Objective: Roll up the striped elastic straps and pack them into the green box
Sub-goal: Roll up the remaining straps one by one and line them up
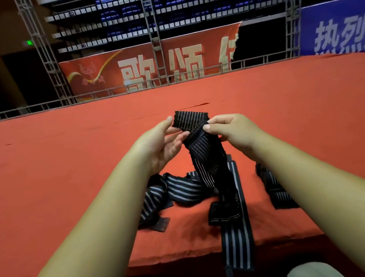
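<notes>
While left hand (161, 142) and right hand (230, 129) pinch the strap (194, 122) top, it looks soft, light, stretchy; best gripped at the fold.

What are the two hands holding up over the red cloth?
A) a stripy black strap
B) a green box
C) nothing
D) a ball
A: the left hand and the right hand both pinch the top end of a stripy black strap, lifted above the red cloth.
</notes>
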### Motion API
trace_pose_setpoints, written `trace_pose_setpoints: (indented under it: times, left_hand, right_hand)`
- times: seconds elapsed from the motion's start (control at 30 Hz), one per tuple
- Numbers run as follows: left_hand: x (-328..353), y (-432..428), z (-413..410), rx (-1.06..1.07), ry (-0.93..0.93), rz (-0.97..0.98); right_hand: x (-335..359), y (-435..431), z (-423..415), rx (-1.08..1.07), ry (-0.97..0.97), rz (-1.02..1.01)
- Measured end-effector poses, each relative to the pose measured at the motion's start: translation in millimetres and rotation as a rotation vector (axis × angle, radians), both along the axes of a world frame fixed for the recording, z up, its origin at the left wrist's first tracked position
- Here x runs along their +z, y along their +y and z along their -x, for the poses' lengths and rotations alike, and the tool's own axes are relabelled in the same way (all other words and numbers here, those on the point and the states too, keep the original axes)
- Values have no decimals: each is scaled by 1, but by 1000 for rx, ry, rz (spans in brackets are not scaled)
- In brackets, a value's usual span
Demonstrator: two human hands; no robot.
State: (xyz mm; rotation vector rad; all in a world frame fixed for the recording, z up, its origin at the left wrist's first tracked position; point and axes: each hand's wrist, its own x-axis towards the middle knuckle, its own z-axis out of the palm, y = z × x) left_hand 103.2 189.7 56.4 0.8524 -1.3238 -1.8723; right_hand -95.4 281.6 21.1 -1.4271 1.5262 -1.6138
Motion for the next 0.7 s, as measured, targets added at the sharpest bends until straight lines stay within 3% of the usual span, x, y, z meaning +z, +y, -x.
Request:
trace_pose_setpoints:
  times: [0.13,0.2,0.27,0.47,0.7]
  left_hand:
    - [1,-2,-18,201,-182,598]
    - [4,-4,-28,171,-272,934]
    - [6,-9,-33,85,-406,1137]
    - [-2,-26,-33,119,-428,1279]
    - [-8,-31,-27,72,-375,1122]
  right_hand:
    - [7,2,-8,28,-42,2]
    - [9,1,-11,45,-70,12]
    - [9,-3,-13,76,-113,25]
    - [6,-11,-15,199,-119,13]
    - [4,-12,-10,213,-9,-35]
